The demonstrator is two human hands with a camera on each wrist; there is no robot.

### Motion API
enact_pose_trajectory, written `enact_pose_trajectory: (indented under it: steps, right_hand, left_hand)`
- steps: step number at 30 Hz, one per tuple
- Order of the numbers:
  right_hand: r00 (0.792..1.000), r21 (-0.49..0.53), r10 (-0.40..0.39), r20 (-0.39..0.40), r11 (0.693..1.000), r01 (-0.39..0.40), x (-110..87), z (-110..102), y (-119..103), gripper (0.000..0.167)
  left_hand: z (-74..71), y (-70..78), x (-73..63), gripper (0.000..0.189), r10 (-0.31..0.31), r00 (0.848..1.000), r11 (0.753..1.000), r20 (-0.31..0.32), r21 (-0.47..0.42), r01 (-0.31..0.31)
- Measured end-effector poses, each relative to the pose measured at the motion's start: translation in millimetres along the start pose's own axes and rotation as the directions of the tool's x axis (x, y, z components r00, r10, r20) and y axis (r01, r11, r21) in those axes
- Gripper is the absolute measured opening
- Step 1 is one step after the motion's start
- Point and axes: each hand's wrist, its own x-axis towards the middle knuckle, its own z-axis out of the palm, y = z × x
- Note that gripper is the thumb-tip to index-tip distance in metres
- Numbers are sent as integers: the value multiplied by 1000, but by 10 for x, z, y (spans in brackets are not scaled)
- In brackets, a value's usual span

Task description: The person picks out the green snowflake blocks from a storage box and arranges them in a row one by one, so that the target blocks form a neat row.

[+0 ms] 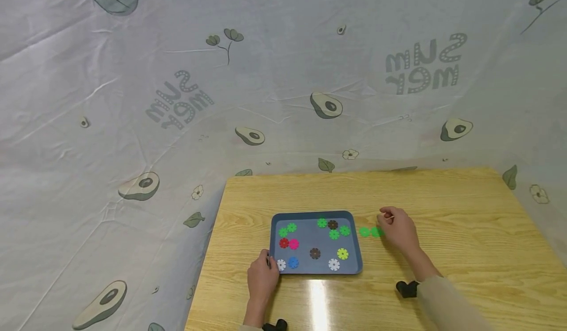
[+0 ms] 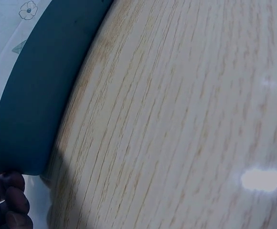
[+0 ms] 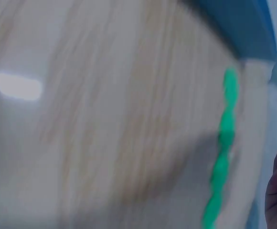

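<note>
A blue-grey tray (image 1: 305,231) lies on the table, holding several flower-shaped plastic discs in green, brown, red, pink, blue, white and yellow. My left hand (image 1: 263,275) grips its near left corner; in the left wrist view, curled fingers (image 2: 17,202) show beside the end of the tray wall (image 2: 38,95). To the tray's right, a row of green discs (image 1: 364,231) lies on the wood, blurred in the right wrist view. Over the row's right end is my right hand (image 1: 400,229), fingers bent. A thin pale streak shows between its fingertips; whether it is a held piece is unclear.
The wooden table (image 1: 469,223) extends well to the right of the tray. Behind it hangs a pale cloth (image 1: 283,75) printed with avocados and leaves. A black strap mount (image 1: 407,288) sits at the right wrist, and light glares on the wood in front of the tray.
</note>
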Motion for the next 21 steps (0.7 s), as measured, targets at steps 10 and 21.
enact_pose_trajectory:
  steps: [10, 21]
  right_hand:
    - [997, 72, -61, 44, 996, 58, 175, 628, -578, 29]
    - [973, 71, -153, 171, 987, 143, 157, 1363, -995, 22]
  left_hand:
    - [-26, 27, 11, 9, -15, 1000, 1000, 15, 8, 15]
    - [-33, 29, 6, 8, -16, 1000, 1000, 18, -6, 16]
